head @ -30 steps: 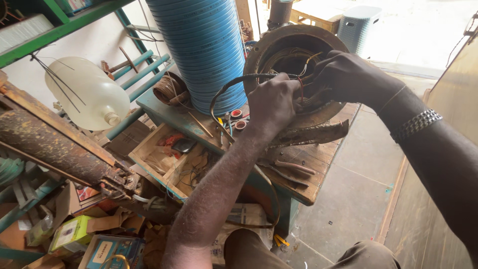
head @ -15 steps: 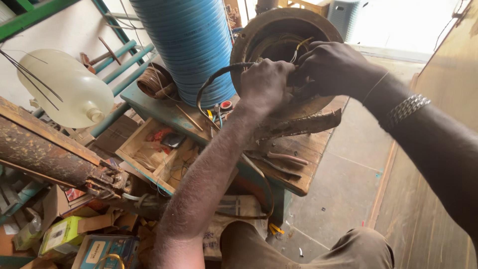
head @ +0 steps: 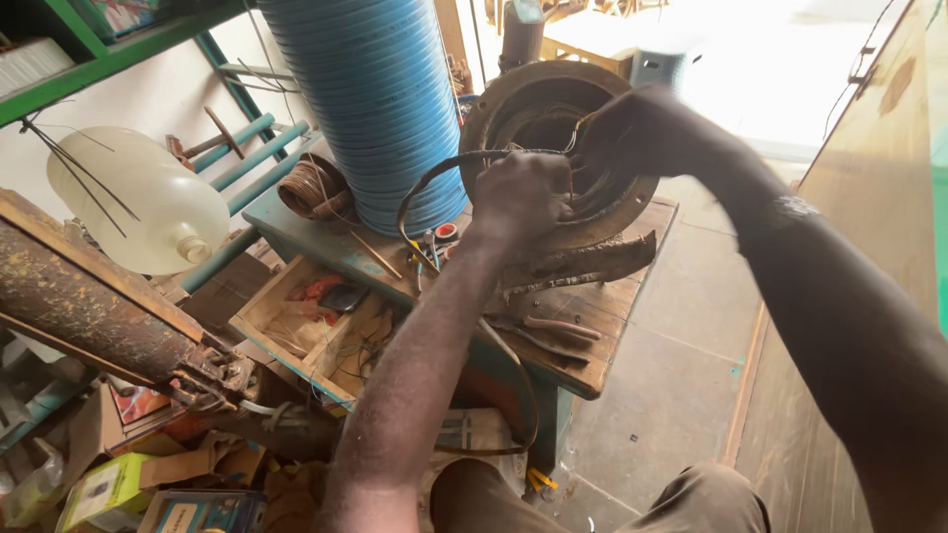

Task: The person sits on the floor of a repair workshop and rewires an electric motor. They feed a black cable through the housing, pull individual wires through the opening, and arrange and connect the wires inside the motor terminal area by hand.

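Observation:
A rusty round motor housing [head: 494,109] stands tilted on a wooden workbench [head: 602,355], with wire windings inside its opening. My left hand [head: 521,192] is closed in a fist at the housing's lower rim, gripping wires where a black cable [head: 420,188] loops out to the left. My right hand [head: 642,128] reaches into the opening from the right and is closed around the windings; it is blurred. A rusty metal bracket [head: 583,265] lies under the housing.
A blue ribbed duct [head: 370,99] stands left of the housing. Pliers [head: 553,331] lie on the bench. An open wooden drawer [head: 316,326] holds small parts. A white plastic jug [head: 148,202], a rusty beam [head: 89,306] and cardboard boxes [head: 109,489] crowd the left.
Both hands stayed on the housing while the view shifted; my right hand has pushed further into the opening and my left hand sits lower on the rim.

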